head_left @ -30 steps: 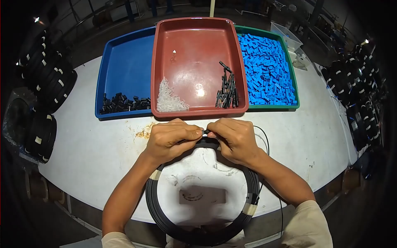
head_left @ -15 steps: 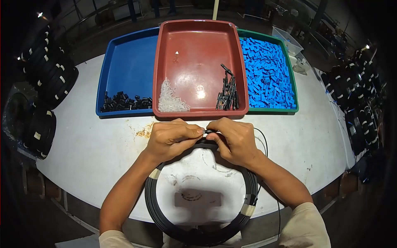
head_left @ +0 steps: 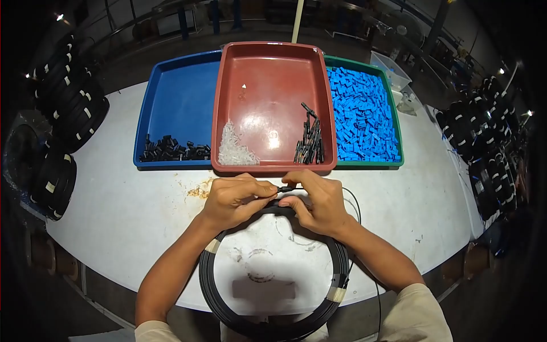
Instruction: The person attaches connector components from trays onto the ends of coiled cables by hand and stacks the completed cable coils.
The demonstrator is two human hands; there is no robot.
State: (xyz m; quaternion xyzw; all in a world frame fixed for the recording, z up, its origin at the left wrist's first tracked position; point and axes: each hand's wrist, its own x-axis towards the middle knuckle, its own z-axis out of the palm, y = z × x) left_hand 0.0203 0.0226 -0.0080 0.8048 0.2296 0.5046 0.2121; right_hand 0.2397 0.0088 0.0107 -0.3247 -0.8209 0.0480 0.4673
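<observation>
Between my hands is a small black connector (head_left: 286, 188) on the end of a thin black cable (head_left: 358, 204). My left hand (head_left: 239, 198) pinches the connector's left end between thumb and fingertips. My right hand (head_left: 315, 203) is around its right side, with thumb and index finger spread apart and a gap showing between them; the other fingers are curled. The cable runs right from the connector, behind my right hand, and loops down. Under both hands lies a large coil of black cable (head_left: 209, 279), bound with pale tape.
A blue tray (head_left: 181, 108) with black pieces, a red tray (head_left: 273, 74) with clear and black pieces, and a green tray (head_left: 400, 145) full of blue pieces stand behind my hands on the white table (head_left: 114, 211). Black coils (head_left: 54, 182) are stacked at both sides.
My right thumb and index finger have opened away from the connector, which now shows more. The trays and hands appear slightly lower in view.
</observation>
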